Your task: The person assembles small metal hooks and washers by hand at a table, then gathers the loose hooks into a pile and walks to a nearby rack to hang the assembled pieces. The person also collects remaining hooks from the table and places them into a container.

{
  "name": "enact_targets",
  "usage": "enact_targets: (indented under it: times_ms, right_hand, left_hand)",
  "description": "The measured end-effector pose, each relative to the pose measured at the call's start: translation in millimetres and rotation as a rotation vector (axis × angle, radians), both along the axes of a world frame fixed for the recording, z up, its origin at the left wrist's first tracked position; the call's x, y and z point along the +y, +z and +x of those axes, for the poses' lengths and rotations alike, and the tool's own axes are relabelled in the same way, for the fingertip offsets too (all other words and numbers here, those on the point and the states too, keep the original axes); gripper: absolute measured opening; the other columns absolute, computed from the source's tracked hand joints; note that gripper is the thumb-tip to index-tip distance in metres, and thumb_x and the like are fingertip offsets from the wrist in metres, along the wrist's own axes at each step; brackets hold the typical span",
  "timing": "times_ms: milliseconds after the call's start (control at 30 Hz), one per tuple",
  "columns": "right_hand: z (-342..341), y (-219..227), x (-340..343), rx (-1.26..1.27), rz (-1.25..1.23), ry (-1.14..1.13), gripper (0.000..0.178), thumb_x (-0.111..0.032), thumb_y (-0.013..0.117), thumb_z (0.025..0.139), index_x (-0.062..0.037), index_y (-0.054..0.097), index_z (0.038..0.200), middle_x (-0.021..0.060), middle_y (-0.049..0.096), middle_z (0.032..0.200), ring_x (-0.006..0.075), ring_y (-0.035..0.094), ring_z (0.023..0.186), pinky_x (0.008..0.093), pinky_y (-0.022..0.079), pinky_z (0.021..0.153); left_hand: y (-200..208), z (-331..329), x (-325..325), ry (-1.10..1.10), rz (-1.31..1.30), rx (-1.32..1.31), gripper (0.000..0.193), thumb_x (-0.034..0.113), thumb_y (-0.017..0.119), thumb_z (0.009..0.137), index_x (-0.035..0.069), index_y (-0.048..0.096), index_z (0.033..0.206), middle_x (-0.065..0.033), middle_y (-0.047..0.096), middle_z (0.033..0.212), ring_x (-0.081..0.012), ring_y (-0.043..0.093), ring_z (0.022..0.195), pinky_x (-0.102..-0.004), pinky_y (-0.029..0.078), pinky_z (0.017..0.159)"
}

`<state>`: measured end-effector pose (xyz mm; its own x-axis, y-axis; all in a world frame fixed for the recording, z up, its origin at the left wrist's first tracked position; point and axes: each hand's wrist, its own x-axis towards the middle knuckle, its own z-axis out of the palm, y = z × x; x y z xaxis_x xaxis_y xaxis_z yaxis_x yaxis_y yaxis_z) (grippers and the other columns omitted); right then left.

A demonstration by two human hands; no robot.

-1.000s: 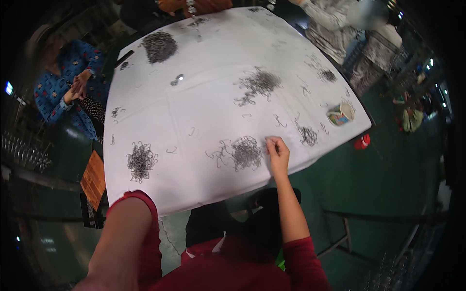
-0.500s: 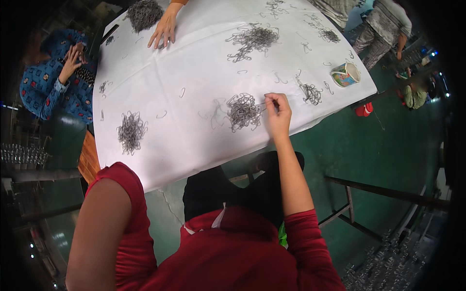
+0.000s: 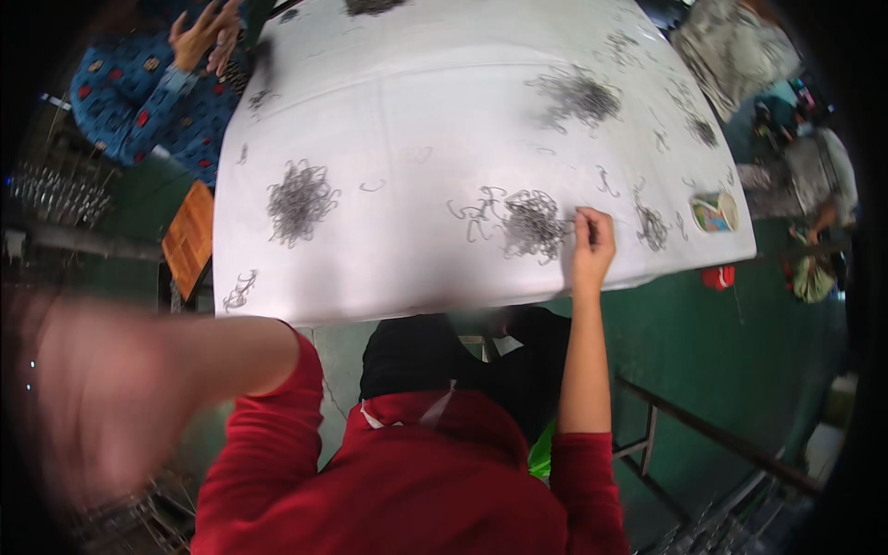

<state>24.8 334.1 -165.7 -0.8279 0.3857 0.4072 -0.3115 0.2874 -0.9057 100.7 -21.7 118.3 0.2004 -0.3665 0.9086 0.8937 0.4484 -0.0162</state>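
On the white-covered table lies a pile of grey S-shaped wire hooks [image 3: 532, 224], with a few looser hooks [image 3: 476, 211] spreading out at its left. My right hand [image 3: 594, 252] is at the pile's right edge, thumb and fingers pinched on a wire hook that is mostly hidden. My left hand [image 3: 102, 398] is raised off the table at the lower left, close to the camera. Motion smears its fingers, so neither their pose nor anything in them can be made out.
Another hook pile [image 3: 302, 202] lies to the left, a further one [image 3: 578, 94] farther back. A patterned paper cup [image 3: 714, 213] stands near the right edge. A person in a blue patterned top [image 3: 148, 102] sits at the left, beside a wooden stool [image 3: 188, 236].
My view has shifted, moving the table contents rightward. My left hand has come into view, blurred, at the lower left. My right hand stays pinched beside the pile. Another person's hand has left the table.
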Motion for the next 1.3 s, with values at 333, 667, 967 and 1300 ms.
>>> enact_targets:
  times_ms: [333,667,967,1300]
  right_hand:
    - [-0.2,-1.4,-0.5,-0.124,-0.026,0.037,0.007,-0.004,0.056,0.089,0.0001,0.061,0.093,0.0009,0.056,0.089,0.0083,0.050,0.079,0.0216,0.042,0.071]
    - [-0.7,0.5,-1.1,-0.146,-0.005,0.027,0.007,-0.005,0.056,0.090,0.0001,0.061,0.092,0.0006,0.057,0.086,0.0080,0.050,0.077,0.0211,0.043,0.071]
    - [1.4,5.2,-4.7,-0.149,0.068,0.064,0.008,-0.006,0.057,0.090,0.0005,0.060,0.093,-0.0001,0.055,0.083,0.0070,0.048,0.072,0.0203,0.041,0.066]
    - [0.5,18.3,-9.9,-0.181,0.147,0.107,0.005,-0.004,0.057,0.087,-0.0005,0.060,0.089,0.0059,0.054,0.078,0.0145,0.050,0.071,0.0253,0.042,0.065]
  left_hand:
    - [-250.0,-13.2,19.9,0.111,-0.304,-1.551,0.040,0.006,0.048,0.089,-0.003,0.045,0.128,-0.0226,0.045,0.133,-0.0346,0.042,0.125,-0.0374,0.035,0.102]
    - [-259.5,-80.8,22.0,0.195,-0.431,-1.561,0.055,0.005,0.051,0.085,-0.007,0.031,0.135,-0.0311,0.026,0.141,-0.0458,0.021,0.133,-0.0474,0.021,0.109]
    - [-256.5,-66.6,-61.7,0.899,-0.134,-1.767,0.112,0.055,0.076,0.063,0.011,0.016,0.145,-0.0285,0.017,0.146,-0.0500,0.008,0.135,-0.0702,0.006,0.100]
    - [-264.0,-242.8,-56.9,0.276,-0.695,-1.396,0.050,0.030,0.071,0.075,0.012,0.058,0.120,-0.0136,0.050,0.130,-0.0355,0.039,0.126,-0.0445,0.031,0.104]
